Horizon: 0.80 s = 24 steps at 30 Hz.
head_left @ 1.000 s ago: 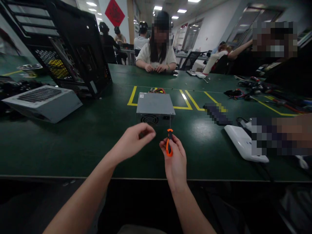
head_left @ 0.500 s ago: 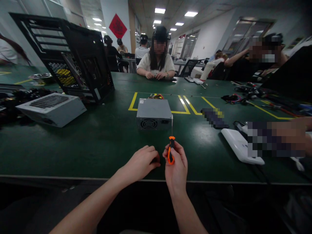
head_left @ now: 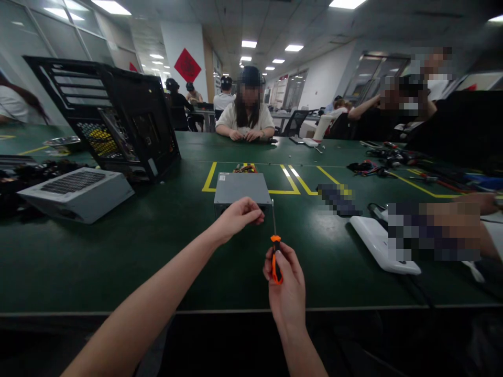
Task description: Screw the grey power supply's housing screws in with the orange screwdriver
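2 bare hands are hovering above the green table (head_left: 118, 256). The right hand (head_left: 289, 277) is gripping an orange-and-black screwdriver (head_left: 276, 239) by its handle, and the shaft is pointing up and away. The left hand (head_left: 239, 217) is curling its fingers near the tip; I cannot tell whether they are pinching anything. A grey power supply (head_left: 243, 187) is sitting just beyond the hands, its cables (head_left: 246, 168) showing behind it, and the left hand is hiding part of its near face. Working well is probably depending on a light grip, a steady shaft and the left fingers guiding beside it. Whether the tip is touching the power supply is unclear; pressing hard would be risking a slip.
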Motion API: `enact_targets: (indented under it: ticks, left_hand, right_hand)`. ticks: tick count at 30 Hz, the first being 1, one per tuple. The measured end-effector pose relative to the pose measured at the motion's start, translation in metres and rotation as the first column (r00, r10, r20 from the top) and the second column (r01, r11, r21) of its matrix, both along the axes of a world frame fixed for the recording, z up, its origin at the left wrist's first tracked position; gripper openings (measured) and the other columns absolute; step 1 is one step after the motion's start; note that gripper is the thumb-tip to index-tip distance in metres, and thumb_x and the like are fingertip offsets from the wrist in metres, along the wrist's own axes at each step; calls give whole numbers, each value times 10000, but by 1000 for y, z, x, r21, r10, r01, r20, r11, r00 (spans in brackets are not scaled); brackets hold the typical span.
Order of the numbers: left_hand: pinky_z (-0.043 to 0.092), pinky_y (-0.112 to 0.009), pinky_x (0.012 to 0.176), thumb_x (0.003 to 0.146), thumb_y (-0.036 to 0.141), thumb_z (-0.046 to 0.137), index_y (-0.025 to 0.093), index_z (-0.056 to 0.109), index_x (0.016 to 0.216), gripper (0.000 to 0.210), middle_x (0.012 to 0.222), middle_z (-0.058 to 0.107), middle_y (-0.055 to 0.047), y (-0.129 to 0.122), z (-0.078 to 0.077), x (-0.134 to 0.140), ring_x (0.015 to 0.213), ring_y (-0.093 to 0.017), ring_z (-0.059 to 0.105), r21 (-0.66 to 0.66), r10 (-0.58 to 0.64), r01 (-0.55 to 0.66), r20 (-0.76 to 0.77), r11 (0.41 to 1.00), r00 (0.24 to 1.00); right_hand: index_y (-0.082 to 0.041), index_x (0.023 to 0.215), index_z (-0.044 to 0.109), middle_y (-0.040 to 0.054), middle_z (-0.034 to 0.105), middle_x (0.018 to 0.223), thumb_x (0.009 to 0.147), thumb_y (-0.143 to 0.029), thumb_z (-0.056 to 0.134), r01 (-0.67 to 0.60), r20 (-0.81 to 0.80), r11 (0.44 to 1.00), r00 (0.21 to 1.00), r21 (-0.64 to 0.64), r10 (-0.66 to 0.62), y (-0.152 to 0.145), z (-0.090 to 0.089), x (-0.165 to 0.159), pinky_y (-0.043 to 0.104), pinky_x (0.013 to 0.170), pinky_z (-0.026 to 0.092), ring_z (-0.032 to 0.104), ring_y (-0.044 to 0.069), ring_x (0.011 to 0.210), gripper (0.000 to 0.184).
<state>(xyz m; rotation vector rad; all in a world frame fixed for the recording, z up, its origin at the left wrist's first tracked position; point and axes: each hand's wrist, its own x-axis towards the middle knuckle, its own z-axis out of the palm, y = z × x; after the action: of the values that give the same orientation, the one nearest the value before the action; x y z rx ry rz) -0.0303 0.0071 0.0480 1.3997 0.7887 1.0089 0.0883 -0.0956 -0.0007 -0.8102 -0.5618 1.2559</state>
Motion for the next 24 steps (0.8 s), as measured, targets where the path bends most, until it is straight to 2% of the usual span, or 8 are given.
enact_targets:
  ticks: [3,6,10,15,24]
  left_hand:
    - [460,-223,671,740,207,642,146,522,818,156,743,601,2,10,8,2,698,-87,579,-103,38,-13,239,995,970]
    - [466,-200,663,717,220,678,143,568,846,186,757,606,-1,8,5,-3,700,-80,580,-163,45,10,332,987,942]
    - [474,-202,664,712,250,689,140,610,826,177,760,599,-5,5,0,-14,693,-78,567,-173,42,23,361,985,932]
    - [469,-199,665,709,244,692,143,625,816,162,799,593,-5,6,2,-20,727,-81,557,-155,35,19,342,988,939]
    - [470,-202,661,741,227,667,179,590,944,223,797,576,13,6,7,-25,747,-81,565,-110,-12,52,340,993,940]
  right_hand:
    - [-220,908,591,-22,568,730,732,-331,650,-34,45,999,998,-39,36,-1,1,-1,153,408,293,439,48,508,216]
    - [-226,912,592,-20,575,728,725,-351,658,-79,62,994,995,-71,84,-2,1,-1,145,389,282,430,42,489,234]
    - [-218,902,591,-23,572,710,708,-381,670,-123,94,988,987,-97,132,-1,3,-3,139,364,267,407,32,455,265]
    - [-194,887,592,-14,566,700,691,-407,675,-128,166,985,975,-119,147,-1,5,-6,143,356,287,421,41,456,301]
    - [-208,905,593,-21,563,691,689,-418,671,-110,168,986,977,-127,131,-2,4,-7,131,341,283,408,37,444,312]
